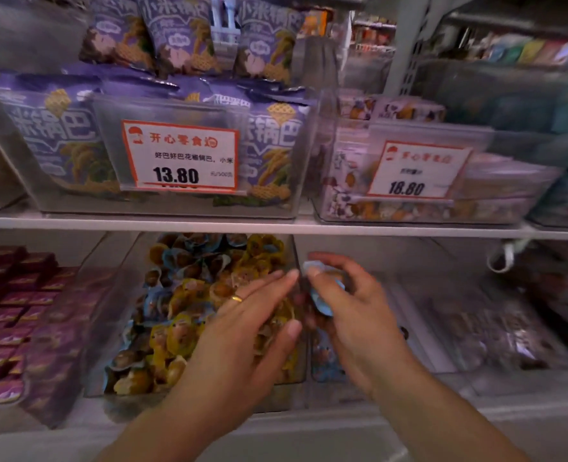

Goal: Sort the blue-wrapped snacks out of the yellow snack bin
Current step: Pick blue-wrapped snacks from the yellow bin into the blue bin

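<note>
A clear bin [115, 295] on the lower shelf holds a heap of small yellow-wrapped snacks [179, 338] mixed with blue-wrapped snacks [172, 258]. My left hand [242, 331] lies flat over the right part of the heap, fingers spread, a ring on one finger, holding nothing I can see. My right hand [349, 311] hovers over the divider between this bin and the clear bin to its right [419, 315]. It pinches a blue-wrapped snack [326, 295] between thumb and fingers. A few blue-wrapped snacks [326, 358] lie low in that right bin.
Purple boxes [5, 315] fill the bin at left. Dark packets [496, 331] lie at right. The white shelf board [275, 225] above carries bins of purple bags [59, 135] with price tags 13.80 [179, 156] and 18.80 [416, 170].
</note>
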